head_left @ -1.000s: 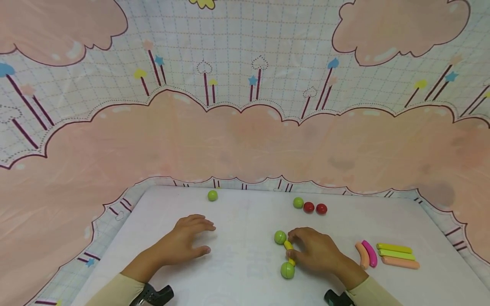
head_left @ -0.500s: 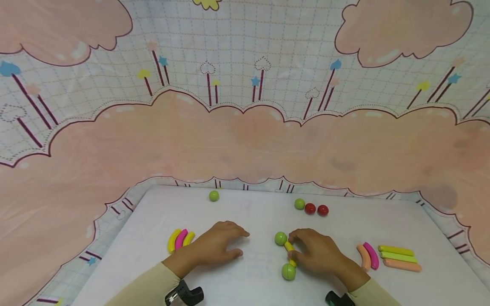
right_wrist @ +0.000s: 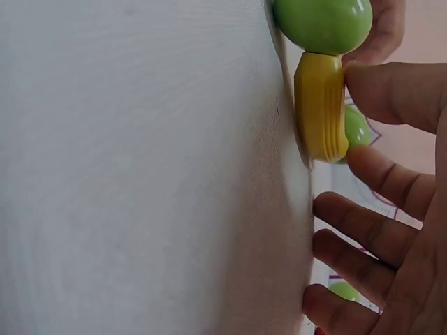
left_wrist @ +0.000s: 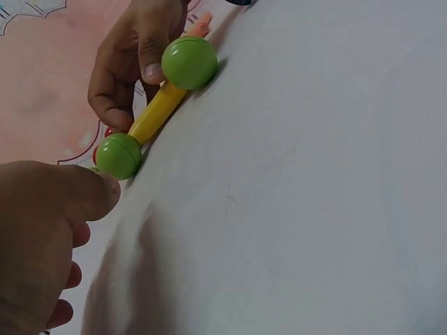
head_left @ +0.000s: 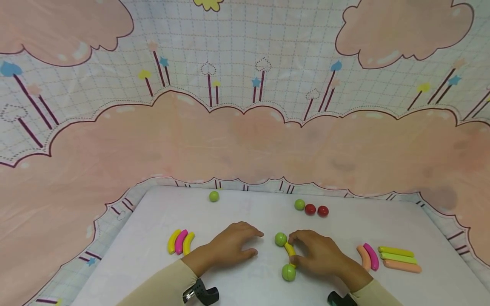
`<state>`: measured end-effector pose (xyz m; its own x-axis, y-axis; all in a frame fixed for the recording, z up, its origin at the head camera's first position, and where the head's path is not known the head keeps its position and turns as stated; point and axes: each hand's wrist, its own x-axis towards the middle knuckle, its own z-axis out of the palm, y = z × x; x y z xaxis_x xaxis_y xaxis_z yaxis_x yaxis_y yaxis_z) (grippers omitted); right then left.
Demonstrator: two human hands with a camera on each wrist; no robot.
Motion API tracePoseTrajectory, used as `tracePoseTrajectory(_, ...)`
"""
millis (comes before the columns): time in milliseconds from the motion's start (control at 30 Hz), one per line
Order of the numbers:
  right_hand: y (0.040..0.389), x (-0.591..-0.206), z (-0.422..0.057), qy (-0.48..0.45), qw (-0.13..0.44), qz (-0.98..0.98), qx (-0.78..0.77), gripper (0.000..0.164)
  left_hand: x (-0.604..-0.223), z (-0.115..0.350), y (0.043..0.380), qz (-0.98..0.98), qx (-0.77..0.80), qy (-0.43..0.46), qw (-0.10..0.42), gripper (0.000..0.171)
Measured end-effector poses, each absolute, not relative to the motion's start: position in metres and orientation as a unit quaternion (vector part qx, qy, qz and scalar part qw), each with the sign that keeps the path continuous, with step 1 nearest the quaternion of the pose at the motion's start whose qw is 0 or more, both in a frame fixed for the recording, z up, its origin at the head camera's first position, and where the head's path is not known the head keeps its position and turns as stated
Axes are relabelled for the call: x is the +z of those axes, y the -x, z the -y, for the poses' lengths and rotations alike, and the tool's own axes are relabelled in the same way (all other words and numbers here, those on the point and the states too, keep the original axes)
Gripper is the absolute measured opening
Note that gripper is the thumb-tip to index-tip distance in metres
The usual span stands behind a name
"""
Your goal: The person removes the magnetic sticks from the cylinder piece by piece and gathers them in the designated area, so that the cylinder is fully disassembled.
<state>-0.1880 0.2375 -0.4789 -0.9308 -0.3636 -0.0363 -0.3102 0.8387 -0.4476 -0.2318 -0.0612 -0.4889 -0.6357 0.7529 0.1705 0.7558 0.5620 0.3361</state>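
My right hand (head_left: 317,251) pinches a curved yellow rod (head_left: 290,250) between thumb and index finger, as the right wrist view also shows, with its other fingers spread. The rod lies between two green balls: one at its far end (head_left: 280,239), the other at its near end (head_left: 288,272). Left of these, my left hand (head_left: 234,245) hovers over the white surface with relaxed fingers and thumb apart, holding nothing. In the left wrist view the thumb (left_wrist: 91,197) of the left hand overlaps the edge of a green ball (left_wrist: 119,156).
Left lie two yellow curved pieces and a pink curved piece (head_left: 181,242). At the back are a lone green ball (head_left: 214,196), another green ball (head_left: 300,204) and two red balls (head_left: 310,209). On the right are curved pieces (head_left: 371,256) and straight rods (head_left: 398,257).
My left hand has moved right towards the yellow rod, uncovering the yellow and pink curved pieces on the left. The right hand stays at the rod, whose curve now bows slightly to the right.
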Motion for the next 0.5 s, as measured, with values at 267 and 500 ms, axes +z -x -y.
tracePoseTrajectory(267, 0.186, -0.479, -0.238, 0.174, 0.079, -0.954, -0.229, 0.039, -0.491, 0.046, 0.232, 0.890, -0.175, 0.421, -0.010, 0.047)
tracePoseTrajectory(500, 0.187, -0.481, -0.241, 0.199, 0.052, -0.953, -0.221, 0.041, -0.491, 0.027, 0.234, 0.893, -0.186, 0.411, -0.008, 0.051)
